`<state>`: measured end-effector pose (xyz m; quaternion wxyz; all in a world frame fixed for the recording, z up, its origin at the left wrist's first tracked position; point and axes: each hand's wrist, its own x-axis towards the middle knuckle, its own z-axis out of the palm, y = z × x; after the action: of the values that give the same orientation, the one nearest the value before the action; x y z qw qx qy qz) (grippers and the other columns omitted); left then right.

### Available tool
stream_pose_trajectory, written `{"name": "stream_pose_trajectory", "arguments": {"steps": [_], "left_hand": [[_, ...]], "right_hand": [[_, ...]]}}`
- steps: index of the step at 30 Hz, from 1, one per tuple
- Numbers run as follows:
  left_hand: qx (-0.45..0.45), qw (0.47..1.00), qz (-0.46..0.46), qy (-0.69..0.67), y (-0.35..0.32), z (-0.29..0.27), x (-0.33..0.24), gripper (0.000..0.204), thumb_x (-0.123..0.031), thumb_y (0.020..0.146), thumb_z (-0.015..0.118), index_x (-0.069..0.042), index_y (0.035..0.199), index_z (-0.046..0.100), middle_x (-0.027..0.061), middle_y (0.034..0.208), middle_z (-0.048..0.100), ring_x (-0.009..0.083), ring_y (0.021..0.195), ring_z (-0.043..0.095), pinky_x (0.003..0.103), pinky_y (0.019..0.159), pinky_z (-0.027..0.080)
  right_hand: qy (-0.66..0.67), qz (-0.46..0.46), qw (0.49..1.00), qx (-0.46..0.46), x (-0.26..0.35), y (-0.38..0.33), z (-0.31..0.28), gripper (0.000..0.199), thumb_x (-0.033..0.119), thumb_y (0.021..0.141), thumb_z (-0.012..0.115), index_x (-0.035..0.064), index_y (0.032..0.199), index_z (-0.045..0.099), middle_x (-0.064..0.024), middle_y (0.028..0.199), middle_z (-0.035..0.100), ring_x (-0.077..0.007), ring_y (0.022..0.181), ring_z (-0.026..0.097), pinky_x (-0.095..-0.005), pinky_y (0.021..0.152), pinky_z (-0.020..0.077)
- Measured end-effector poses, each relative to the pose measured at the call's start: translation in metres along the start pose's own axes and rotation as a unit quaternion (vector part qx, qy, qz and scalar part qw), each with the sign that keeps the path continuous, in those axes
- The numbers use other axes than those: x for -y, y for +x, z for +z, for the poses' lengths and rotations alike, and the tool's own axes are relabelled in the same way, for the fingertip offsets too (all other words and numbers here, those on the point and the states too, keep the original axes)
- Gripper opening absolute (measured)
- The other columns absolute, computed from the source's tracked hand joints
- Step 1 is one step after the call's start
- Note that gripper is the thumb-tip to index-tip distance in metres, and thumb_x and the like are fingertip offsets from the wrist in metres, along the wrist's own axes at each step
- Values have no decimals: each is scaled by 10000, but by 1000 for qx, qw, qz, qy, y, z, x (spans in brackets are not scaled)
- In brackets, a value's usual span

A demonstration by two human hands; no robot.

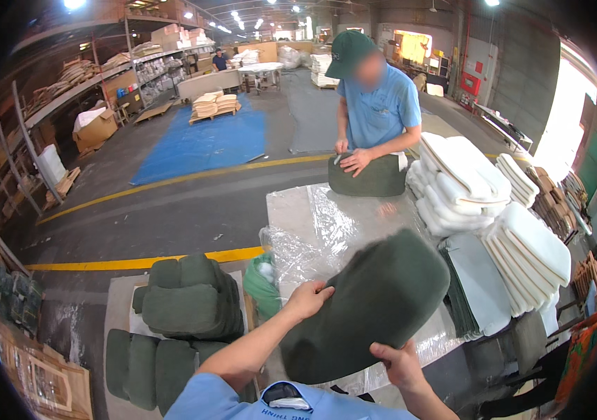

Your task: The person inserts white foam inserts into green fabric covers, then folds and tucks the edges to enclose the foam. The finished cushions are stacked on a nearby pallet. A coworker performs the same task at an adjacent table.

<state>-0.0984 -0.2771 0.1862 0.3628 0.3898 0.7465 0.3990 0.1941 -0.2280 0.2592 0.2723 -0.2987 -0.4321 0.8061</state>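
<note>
A dark green fabric-covered cushion (375,301) is tilted up in front of me, above the near end of the table. My left hand (310,299) grips its left edge, thumb on the near face. On its lower right edge my right hand (398,362) is closed, thumb in front and the other fingers mostly behind it. Across the table (295,210), which has clear plastic film (333,220) over it, a co-worker in a light blue shirt (382,105) has both hands on another green cushion (367,178).
Stacked green cushions (193,297) lie low at my left, beside a green bag (263,283). White foam pads (463,175) pile up along the table's right side, with more pads (529,259) and grey-green covers (477,280) nearer me. A blue floor sheet (207,143) lies beyond.
</note>
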Motion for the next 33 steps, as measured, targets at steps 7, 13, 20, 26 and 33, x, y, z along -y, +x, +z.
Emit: {"name": "stream_pose_trajectory", "arguments": {"steps": [7, 13, 20, 26, 33], "left_hand": [[154, 957, 62, 238, -15, 67, 72, 341, -372, 1026, 606, -91, 1152, 753, 207, 1059, 747, 395, 1031, 710, 507, 908, 540], [104, 947, 40, 301, -44, 108, 137, 285, -305, 982, 651, -68, 1113, 739, 223, 1061, 736, 434, 1057, 684, 549, 912, 532], [57, 983, 25, 171, -47, 106, 119, 223, -220, 964, 685, -19, 1062, 683, 223, 1064, 712, 441, 1047, 660, 521, 873, 520], [54, 981, 135, 130, -48, 96, 100, 220, -226, 987, 675, -28, 1081, 656, 225, 989, 701, 434, 959, 671, 483, 831, 520], [161, 953, -48, 251, -35, 82, 117, 392, -436, 1030, 610, -66, 1134, 687, 255, 1100, 729, 443, 1083, 689, 505, 887, 536]], "right_hand": [[180, 335, 923, -55, -57, -58, -35, 589, 95, 969, 736, 36, 1489, 465, -148, 1382, 621, -331, 1255, 639, -535, 1085, 536], [-140, 352, 904, 200, -16, -54, -86, 307, 269, 1108, 587, 41, 1309, 631, -144, 1307, 707, -209, 1122, 720, -338, 926, 579], [-382, 172, 905, 75, 27, 90, -101, 530, 232, 995, 688, 10, 1462, 568, -104, 1373, 656, -147, 832, 697, -316, 703, 582], [-659, 295, 625, 295, -74, 185, -97, 563, 266, 937, 737, 193, 1478, 600, -67, 1223, 737, -216, 868, 692, -356, 729, 570], [-690, 145, 666, 243, -123, 179, -125, 347, 339, 955, 725, 132, 1233, 719, -173, 1213, 734, -389, 1176, 670, -488, 969, 531]]}}
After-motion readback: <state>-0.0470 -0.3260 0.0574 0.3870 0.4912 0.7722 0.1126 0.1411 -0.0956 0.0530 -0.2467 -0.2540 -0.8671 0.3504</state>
